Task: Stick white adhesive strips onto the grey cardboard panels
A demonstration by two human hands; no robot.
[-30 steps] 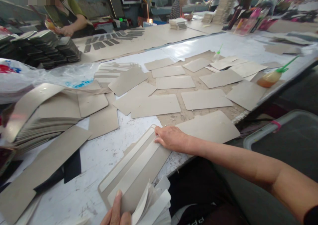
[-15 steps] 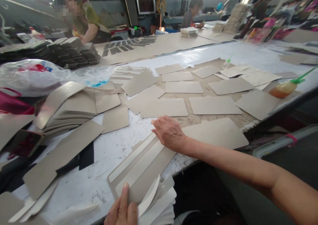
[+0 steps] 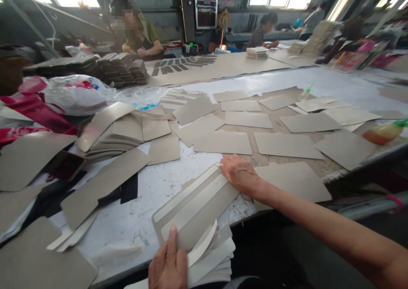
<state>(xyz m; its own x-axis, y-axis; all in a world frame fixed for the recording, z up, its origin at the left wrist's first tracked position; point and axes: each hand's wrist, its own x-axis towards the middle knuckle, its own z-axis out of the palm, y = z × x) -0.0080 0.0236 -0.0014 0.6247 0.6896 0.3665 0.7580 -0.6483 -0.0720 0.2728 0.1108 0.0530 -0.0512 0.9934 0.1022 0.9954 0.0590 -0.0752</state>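
Observation:
A grey-beige rectangular panel (image 3: 200, 220) with rounded corners lies slanted at the table's near edge. Two long pale strips rest lengthwise on it: an outer strip (image 3: 183, 197) and an inner strip (image 3: 194, 206). My left hand (image 3: 168, 261) is at the panel's near end, its index finger stretched out and pressing on the inner strip's end. At the far end, my right hand (image 3: 240, 174) has its fingers bent and closed over the strip's tip; the fingertips are partly hidden. A stack of pale strips (image 3: 213, 259) lies close beside my left hand, its top strip curling up.
Several loose panels (image 3: 221, 142) cover the table (image 3: 137, 216) beyond my hands. A curved stack of panels (image 3: 108, 136) stands left, near a plastic bag (image 3: 76, 93). At right is a bottle of amber liquid (image 3: 384, 132) with a green top. A co-worker (image 3: 143, 34) sits across the table.
The whole view has shifted, so the scene appears further right and somewhat lower. Both hands remain at the same ends of the panel, with the strips lying much as before.

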